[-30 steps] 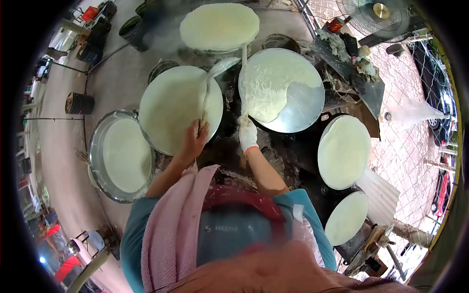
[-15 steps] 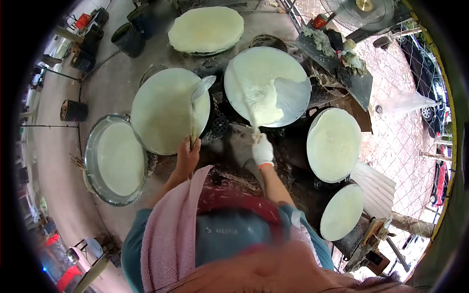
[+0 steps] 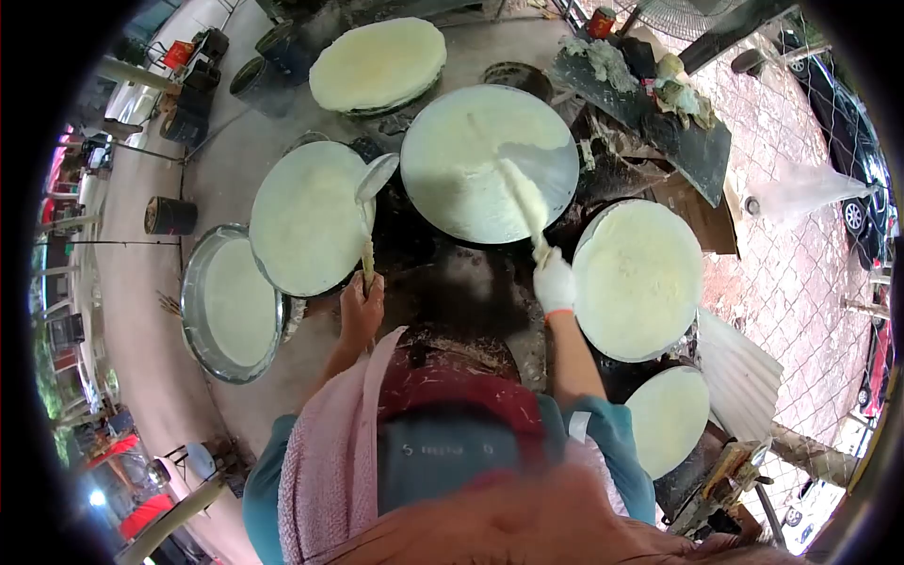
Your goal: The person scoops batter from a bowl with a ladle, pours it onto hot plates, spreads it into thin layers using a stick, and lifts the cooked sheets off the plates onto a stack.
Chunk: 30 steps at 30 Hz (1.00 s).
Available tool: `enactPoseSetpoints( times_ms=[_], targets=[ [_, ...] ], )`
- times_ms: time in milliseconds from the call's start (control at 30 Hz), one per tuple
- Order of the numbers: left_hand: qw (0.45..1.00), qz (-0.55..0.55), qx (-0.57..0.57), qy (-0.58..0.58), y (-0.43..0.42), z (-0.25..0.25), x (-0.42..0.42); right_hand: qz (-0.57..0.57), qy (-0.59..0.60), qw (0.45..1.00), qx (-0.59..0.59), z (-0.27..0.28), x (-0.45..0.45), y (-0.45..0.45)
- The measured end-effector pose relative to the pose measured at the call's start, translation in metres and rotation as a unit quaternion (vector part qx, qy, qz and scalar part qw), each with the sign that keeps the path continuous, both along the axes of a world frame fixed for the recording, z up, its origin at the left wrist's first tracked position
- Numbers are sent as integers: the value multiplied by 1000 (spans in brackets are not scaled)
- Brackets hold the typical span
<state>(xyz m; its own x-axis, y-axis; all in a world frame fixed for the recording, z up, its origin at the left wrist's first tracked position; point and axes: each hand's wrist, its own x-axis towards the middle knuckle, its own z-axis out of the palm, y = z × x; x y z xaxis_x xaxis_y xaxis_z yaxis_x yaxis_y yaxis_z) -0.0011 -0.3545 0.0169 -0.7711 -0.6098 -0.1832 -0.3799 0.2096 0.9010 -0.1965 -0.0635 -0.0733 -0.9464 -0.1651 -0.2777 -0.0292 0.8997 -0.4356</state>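
My left hand (image 3: 362,311), bare, is closed around the handle of a ladle (image 3: 378,176). The ladle's bowl hangs over the right edge of a round pan covered in pale batter (image 3: 303,221). My right hand (image 3: 556,284), in a white glove, grips a batter-coated spreader (image 3: 524,196). It reaches onto the large round griddle (image 3: 554,168) in front of me. Pale batter (image 3: 447,127) coats much of that griddle, while a greyer, thinly coated patch shows at its right side.
A metal basin (image 3: 191,315) of pale liquid stands at left. More pale-covered rounds lie at the back (image 3: 379,61), right (image 3: 640,278) and lower right (image 3: 669,419). Behind the griddle is a dark board with rags (image 3: 607,64). A wire fence (image 3: 810,282) runs along the right.
My right hand and the spreader have moved right, sweeping batter across the griddle. The clump of batter at its front has spread out. My left hand still holds the ladle, and the view has shifted slightly.
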Motion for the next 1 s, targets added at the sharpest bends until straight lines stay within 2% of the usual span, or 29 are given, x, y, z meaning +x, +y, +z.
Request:
enactPoseSetpoints(
  times_ms=[100, 167, 200, 233, 300, 333, 367, 433, 500, 567, 633, 700, 767, 833, 900, 933, 1000],
  targets=[
    [1000, -10, 25, -5, 4, -7, -6, -46, 23, 998, -28, 13, -50, -3],
    [999, -17, 37, -6, 9, -6, -15, -28, 17, 995, -95, 9, -44, -11],
    [999, -20, 44, -5, 11, -5, -21, 3, 51, 993, -105, -13, -25, -8],
    [998, -26, 49, -12, 13, -1, -24, 46, 19, 996, -76, -7, -4, -7],
    [997, -37, 58, -24, 13, 6, -32, 28, -29, 998, -45, -8, 20, 4],
    [998, -43, 47, -27, 12, 2, -32, 5, 15, 999, -48, -31, 14, 10],
    [998, -48, 36, -29, 8, -5, -33, -42, -36, 998, 27, -15, -3, 3],
    [997, -44, 39, -41, 8, -7, -34, -50, 6, 997, 59, 7, -46, -11],
    [996, -22, 64, -59, 12, 2, -34, -85, 35, 992, 84, 10, -98, -28],
    [995, -64, -38, -60, 2, -15, -22, -101, 86, 987, 96, 14, -145, -41],
    [996, -37, -10, -81, 4, -12, -18, -108, 68, 989, 72, 19, -187, -54],
    [993, -11, 15, -115, 8, -4, -20, -87, 81, 993, -15, 39, -186, -69],
    [995, -15, 5, -102, 8, -9, -20, 12, 88, 984, -153, 43, -151, -73],
    [996, -11, 19, -83, 9, -10, -21, 65, 150, 968, -189, 44, -91, -62],
    [996, -2, 66, -66, 18, 6, -34, -49, 71, 927, -365, 43, -31, -33],
    [996, -6, 73, -54, 20, 8, -39, -146, 68, 893, -420, 34, -8, -20],
    [990, -41, 124, -58, 31, 36, -52, -268, -22, 832, -486, -2, 29, 1]
  ],
)
